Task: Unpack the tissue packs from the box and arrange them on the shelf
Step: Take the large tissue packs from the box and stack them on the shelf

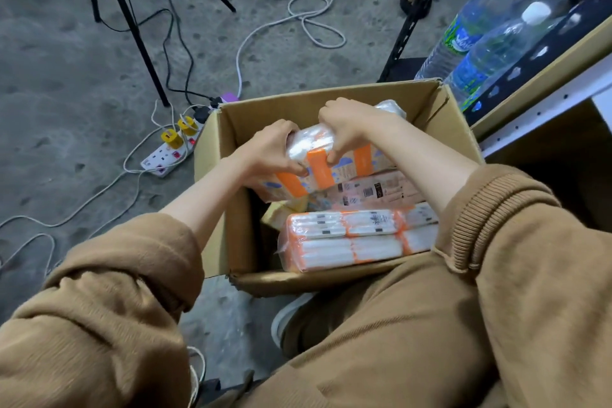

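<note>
Fingers (pixel 334 156) of right hand (pixel 347 127) curled down over top edge of tissue pack (pixel 323 159), thumb side on its orange band; left hand (pixel 271 151) clamped on pack's left end, fingertips tucked under. Both hands grasping same pack, held tilted inside cardboard box (pixel 231 195), upper-left part of box. More packs in box: wrapped bundle (pixel 351 238) flat along near wall, another pack (pixel 381 190) between bundle and held one. Box sits on concrete floor. Power strip (pixel 172 151) w/ yellow plugs just left of box. Water bottles (pixel 490 43) right of box's far corner, beside shelf frame (pixel 543 103).
</note>
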The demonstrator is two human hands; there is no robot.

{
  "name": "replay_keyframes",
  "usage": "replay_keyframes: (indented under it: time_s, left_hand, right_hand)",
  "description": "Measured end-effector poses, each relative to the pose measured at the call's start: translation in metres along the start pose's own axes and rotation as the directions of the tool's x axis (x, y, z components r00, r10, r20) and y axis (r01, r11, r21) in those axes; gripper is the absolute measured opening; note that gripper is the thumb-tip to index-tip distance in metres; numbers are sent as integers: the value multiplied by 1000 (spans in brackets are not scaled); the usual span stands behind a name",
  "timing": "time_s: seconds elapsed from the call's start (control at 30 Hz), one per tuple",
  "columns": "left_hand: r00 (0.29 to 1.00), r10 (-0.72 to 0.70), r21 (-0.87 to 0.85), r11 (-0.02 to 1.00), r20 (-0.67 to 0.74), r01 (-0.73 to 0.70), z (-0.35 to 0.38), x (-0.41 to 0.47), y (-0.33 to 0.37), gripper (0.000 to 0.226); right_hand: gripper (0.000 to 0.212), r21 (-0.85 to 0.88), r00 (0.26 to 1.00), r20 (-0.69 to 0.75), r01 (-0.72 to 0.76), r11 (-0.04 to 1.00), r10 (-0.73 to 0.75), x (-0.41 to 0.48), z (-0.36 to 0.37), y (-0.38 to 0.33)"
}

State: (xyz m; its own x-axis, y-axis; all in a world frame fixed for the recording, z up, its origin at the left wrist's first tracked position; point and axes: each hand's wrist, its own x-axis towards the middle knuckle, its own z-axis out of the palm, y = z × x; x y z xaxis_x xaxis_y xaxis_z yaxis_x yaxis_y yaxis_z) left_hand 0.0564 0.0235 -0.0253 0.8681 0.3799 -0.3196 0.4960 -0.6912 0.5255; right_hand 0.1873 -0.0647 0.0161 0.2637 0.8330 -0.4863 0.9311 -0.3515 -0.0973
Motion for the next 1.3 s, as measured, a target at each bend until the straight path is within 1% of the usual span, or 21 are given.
replay_keyframes:
  time_s: [0.13,0.33,0.47,0.57,0.73,0.87,0.93,1.03,1.2,1.3]
  left_hand:
    - [993,103,128,987,-63,-94,-19,-5,22,73]
    - [978,196,252,952,-72,-172,-46,-24,64,76]
    - [958,273,324,917,-92,-231,-70,-41,103,77]
    - [925,361,372,880,-119,-296,-89,-55,138,78]
    - [852,501,420,812,-148,-405,-116,-77,201,77]
    - [783,603,450,748,-152,-488,-129,-92,251,75]
    - [738,660,466,701,-140,-539,-132,-99,277,79]
    - [678,730,476,629,-88,-615,-128,-105,316,82]
    - [593,805,477,519,5,-709,-102,-109,373,84]
    - [559,827,473,469,62,-746,-80,-107,404,84]
  right_hand:
    - [67,69,994,-106,-28,997,35,-29,-6,9]
    - [55,133,967,-231,-82,988,111,-83,-23,11]
    - [67,165,939,-310,-103,981,151,-124,-45,17]
    - [67,196,905,-372,-141,970,206,-160,-65,23]
    - [69,211,826,-477,-223,952,300,-232,-97,32]
    - [69,245,742,-543,-307,920,392,-289,-115,41]
    - [70,251,700,-566,-358,899,436,-317,-120,45]
    - [73,283,635,-580,-430,857,510,-356,-118,52]
    - [72,354,526,-578,-528,772,624,-410,-96,74]
    - [74,386,479,-549,-581,716,685,-435,-79,88]
